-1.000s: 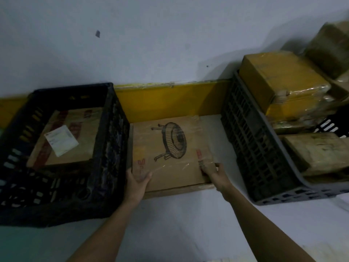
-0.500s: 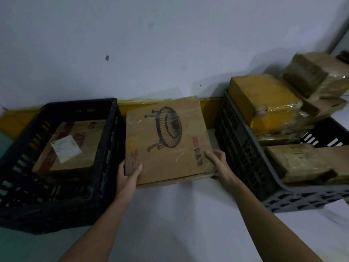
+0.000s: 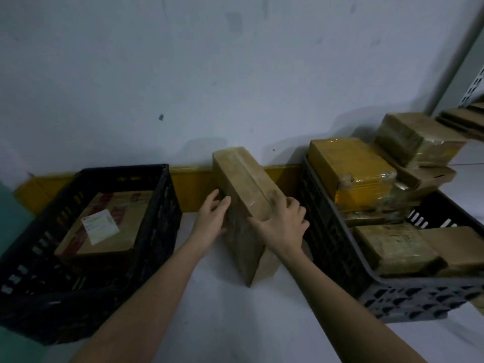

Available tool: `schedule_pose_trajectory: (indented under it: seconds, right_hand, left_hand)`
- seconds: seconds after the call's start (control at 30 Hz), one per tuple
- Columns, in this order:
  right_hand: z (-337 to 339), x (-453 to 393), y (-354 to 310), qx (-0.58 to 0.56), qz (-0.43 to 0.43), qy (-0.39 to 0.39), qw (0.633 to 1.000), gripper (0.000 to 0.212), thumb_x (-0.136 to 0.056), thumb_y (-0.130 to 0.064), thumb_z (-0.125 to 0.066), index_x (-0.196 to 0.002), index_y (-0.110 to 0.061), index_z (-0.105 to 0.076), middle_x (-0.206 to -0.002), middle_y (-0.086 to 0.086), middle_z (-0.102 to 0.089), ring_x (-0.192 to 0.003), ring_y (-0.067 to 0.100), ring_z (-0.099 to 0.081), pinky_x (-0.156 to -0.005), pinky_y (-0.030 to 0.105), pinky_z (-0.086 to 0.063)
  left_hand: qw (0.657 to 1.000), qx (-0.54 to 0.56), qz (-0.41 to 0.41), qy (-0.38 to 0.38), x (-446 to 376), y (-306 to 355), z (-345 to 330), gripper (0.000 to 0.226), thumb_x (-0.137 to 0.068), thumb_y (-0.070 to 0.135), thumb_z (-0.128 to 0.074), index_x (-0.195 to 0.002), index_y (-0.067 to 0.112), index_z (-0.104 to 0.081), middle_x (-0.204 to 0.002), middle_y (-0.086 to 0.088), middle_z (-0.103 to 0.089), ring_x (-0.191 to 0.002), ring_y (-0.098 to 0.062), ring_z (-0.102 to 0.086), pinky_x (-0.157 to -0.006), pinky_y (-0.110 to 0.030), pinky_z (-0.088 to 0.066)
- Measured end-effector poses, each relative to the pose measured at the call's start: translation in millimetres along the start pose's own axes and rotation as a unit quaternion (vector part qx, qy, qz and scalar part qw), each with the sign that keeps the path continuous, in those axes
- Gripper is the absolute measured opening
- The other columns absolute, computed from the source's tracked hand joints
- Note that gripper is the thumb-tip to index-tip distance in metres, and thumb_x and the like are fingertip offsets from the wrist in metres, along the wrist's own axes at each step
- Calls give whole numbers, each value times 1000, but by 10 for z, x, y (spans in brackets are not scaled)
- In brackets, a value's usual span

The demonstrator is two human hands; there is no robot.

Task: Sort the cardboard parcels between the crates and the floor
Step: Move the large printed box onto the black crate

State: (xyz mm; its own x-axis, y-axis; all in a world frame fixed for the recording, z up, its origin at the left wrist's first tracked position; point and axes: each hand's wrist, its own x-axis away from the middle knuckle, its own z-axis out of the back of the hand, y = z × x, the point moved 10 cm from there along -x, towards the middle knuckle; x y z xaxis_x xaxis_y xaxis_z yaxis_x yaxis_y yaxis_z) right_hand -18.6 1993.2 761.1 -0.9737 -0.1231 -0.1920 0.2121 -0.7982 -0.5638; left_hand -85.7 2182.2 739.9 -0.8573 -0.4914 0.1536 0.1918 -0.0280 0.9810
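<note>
Cardboard fills the middle of the frame: a flat parcel (image 3: 246, 203), wrapped in clear film, stands on edge on the pale floor (image 3: 222, 318) between the two crates, its narrow taped side turned up and its top leaning toward the wall (image 3: 183, 74). We hold it from both sides. Our left hand (image 3: 210, 218) presses against its left face, fingers fairly straight and close together, thumb up near the top edge. Our right hand (image 3: 284, 224) lies over the upper right edge, fingers spread and bent over the taped side.

At the left of the frame sits the black crate (image 3: 157, 231), and in it lies a brown box (image 3: 104, 226) with red print and a white label (image 3: 100, 226) on top. At the right sits the grey crate (image 3: 340, 258), just beside our right hand, piled with wrapped parcels: a yellow parcel (image 3: 351, 174) high at the back, a brown parcel (image 3: 395, 247) lower at the front, and more stacked toward the upper right corner, where we cannot tell them apart clearly. A yellow strip (image 3: 193, 184) runs along the foot of the wall behind the held parcel.
</note>
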Motion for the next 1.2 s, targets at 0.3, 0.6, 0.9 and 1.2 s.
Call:
schedule_pose_trajectory:
  seconds: [0.3, 0.6, 0.9, 1.2]
  right_hand:
    - [-234, 184, -242, -5, 70, -77, 995, 76, -85, -67, -55, -145, -25, -37, -132, 2, -41, -124, 23, -41, -100, 44, -44]
    - [-610, 590, -558, -210, 166, -226, 937, 79, -94, -42, -59, -158, -28, -15, -155, -3, -36, -133, 12, -46, -104, 29, -46]
    - [-1058, 957, -704, -133, 186, -369, 901, 81, -91, -67, -47, -158, -38, -12, -165, -5, -15, -147, 25, -18, -118, 50, -26]
    - [-552, -102, -29, -204, -9, -150, 967, 83, -79, -74, -55, -149, -37, -29, -154, -2, -30, -141, 26, -31, -111, 58, -36]
  left_hand:
    - [997, 3, 72, 21, -13, -165, 12, 54, -95, 39, -64, -143, 19, -48, -134, -2, -59, -111, -22, -61, -73, -33, -55]
    - [991, -18, 133, 3, -17, -365, 198, 70, -76, 59, -77, -131, 19, -62, -119, 0, -69, -103, -19, -65, -75, -29, -50]
    - [975, 20, 211, 66, 54, -937, 647, 77, -72, 48, -82, -132, 5, -60, -115, -13, -67, -101, -30, -65, -89, -39, -53]
    - [998, 1, 24, 57, 13, -124, 1012, 91, -67, 51, -84, -145, 22, -47, -131, -5, -61, -111, -24, -61, -97, -44, -50]
